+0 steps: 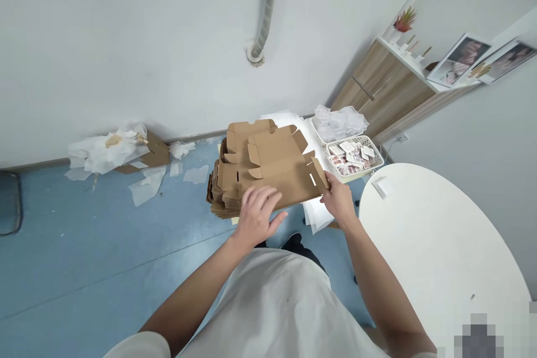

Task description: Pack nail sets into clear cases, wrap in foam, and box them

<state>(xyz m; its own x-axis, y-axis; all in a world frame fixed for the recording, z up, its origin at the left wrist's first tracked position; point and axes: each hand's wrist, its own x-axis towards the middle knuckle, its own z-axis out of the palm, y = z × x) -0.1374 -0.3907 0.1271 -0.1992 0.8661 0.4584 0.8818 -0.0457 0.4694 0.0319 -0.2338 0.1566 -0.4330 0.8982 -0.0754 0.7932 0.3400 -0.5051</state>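
A flat, unfolded brown cardboard box (282, 158) lies slanted over the right side of a stack of similar flat boxes (225, 196). My right hand (338, 199) grips its right end, near a white slot, with the fingers partly hidden by the flap. Over the front edge of the cardboard is my left hand (259, 215), fingers apart and thumb stretched out to the right. It holds nothing; whether its fingertips touch the cardboard I cannot tell. White sheets (316, 213) show beneath and beyond the cardboard.
White baskets hold clear plastic bags (339, 122) and small printed cards (352, 155). At right is a round white table (440, 235) with a small white object (382, 187). A wooden cabinet (377, 84) stands behind. Crumpled paper (107, 148) litters the floor by the wall.
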